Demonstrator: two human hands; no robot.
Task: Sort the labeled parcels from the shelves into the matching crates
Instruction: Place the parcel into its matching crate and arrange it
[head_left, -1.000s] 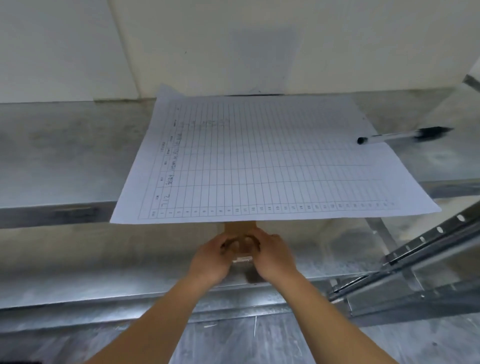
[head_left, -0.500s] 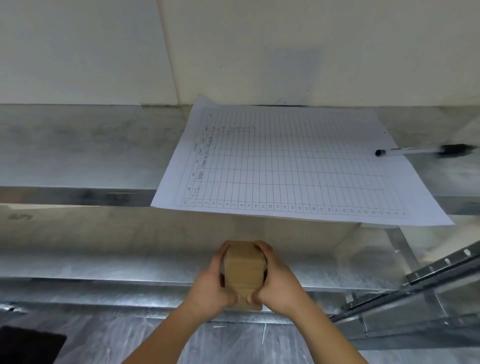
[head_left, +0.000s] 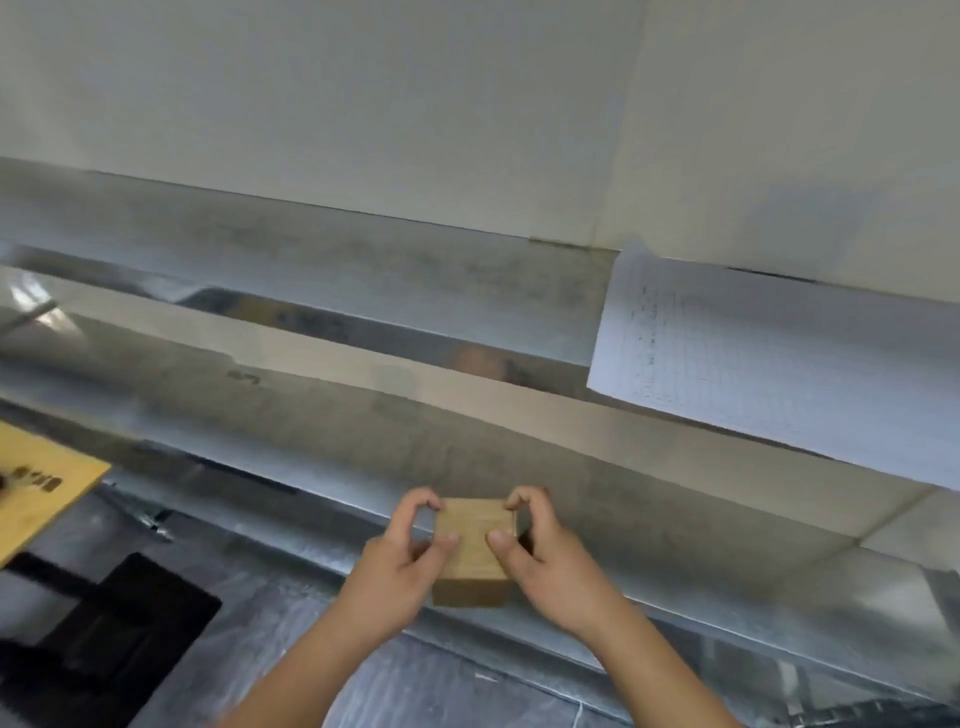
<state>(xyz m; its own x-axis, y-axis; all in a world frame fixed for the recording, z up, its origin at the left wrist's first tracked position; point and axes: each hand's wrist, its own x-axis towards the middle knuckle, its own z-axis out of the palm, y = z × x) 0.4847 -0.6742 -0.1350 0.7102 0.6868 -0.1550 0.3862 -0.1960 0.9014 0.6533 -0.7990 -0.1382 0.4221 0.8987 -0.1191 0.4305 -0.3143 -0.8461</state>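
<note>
Pale wall and galvanised metal shelves (head_left: 311, 270) are filling my view; a gridded sheet (head_left: 769, 364) is overhanging the upper shelf at right, its writing too blurred to read. I'm seeing both hands out front, the left hand (head_left: 400, 566) and right hand (head_left: 550, 561) each pinching the small brown parcel (head_left: 472, 551) between thumb and fingertips, no label legible.
</note>
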